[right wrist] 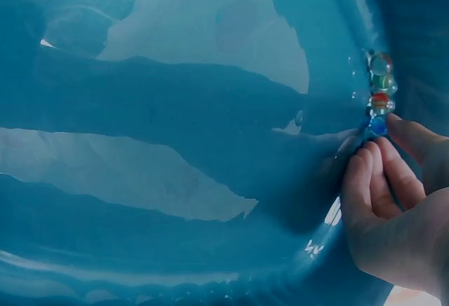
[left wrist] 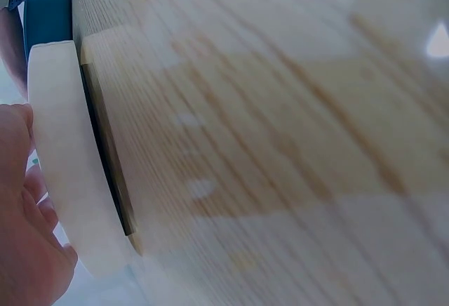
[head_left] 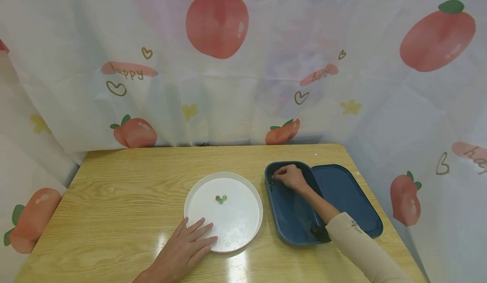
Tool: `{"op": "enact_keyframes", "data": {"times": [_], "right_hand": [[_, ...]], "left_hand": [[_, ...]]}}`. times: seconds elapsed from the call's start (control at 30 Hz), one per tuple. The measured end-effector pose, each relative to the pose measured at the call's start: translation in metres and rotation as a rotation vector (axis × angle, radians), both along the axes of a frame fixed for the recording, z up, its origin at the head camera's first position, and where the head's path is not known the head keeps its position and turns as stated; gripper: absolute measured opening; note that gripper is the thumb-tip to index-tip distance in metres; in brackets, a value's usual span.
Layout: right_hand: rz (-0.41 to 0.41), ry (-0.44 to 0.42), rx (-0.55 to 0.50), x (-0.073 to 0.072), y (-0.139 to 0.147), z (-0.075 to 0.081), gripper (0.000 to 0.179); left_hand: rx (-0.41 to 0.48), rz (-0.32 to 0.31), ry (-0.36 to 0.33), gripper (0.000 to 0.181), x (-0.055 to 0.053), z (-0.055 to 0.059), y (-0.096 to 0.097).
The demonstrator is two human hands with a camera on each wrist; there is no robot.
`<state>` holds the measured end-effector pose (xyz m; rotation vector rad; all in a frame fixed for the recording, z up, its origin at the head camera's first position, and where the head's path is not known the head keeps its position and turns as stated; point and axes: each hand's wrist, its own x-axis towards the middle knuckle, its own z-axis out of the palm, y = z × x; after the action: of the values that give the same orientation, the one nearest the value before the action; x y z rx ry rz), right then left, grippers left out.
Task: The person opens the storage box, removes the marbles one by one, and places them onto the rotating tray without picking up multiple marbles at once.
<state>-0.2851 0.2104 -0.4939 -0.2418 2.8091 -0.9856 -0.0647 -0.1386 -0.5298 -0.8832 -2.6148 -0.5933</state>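
Observation:
My left hand (head_left: pixel 186 247) has its fingers spread over the near left rim of a round white plate (head_left: pixel 239 219). On that plate sit three small glass marbles (head_left: pixel 221 201), close together. My right hand (head_left: pixel 291 176) reaches into the far left corner of a dark blue box (head_left: pixel 291 215). In the right wrist view, its thumb and fingertips pinch a blue marble (right wrist: pixel 379 125) by the box wall. Beside it, clear marbles with coloured swirls (right wrist: pixel 382 83) stand in a row along the same wall.
A dark blue lid (head_left: pixel 346 194) lies right of the box, against its side. All of it rests on a wood-grain table (head_left: pixel 125 190). A fruit-print cloth (head_left: pixel 243 84) hangs behind the table and along its sides.

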Motion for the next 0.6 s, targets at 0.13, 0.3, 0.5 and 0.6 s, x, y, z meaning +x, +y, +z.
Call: {"op": "enact_keyframes", "data": {"times": [0.13, 0.3, 0.5, 0.6], "right_hand": [[-0.002, 0.005, 0.001, 0.0, 0.002, -0.001, 0.016], [-0.005, -0.005, 0.007, -0.002, 0.005, -0.003, 0.016], [0.014, -0.011, -0.001, -0.001, 0.006, 0.005, 0.016], [0.027, -0.007, -0.032, 0.002, 0.007, 0.012, 0.016]], "left_hand": [[-0.003, -0.002, -0.012, 0.026, 0.0, 0.0, 0.0], [-0.003, -0.004, -0.023, 0.026, 0.0, 0.0, 0.001], [-0.006, 0.001, -0.026, 0.026, 0.0, 0.0, 0.001], [-0.01, 0.002, -0.021, 0.025, 0.0, 0.0, 0.001]]}}
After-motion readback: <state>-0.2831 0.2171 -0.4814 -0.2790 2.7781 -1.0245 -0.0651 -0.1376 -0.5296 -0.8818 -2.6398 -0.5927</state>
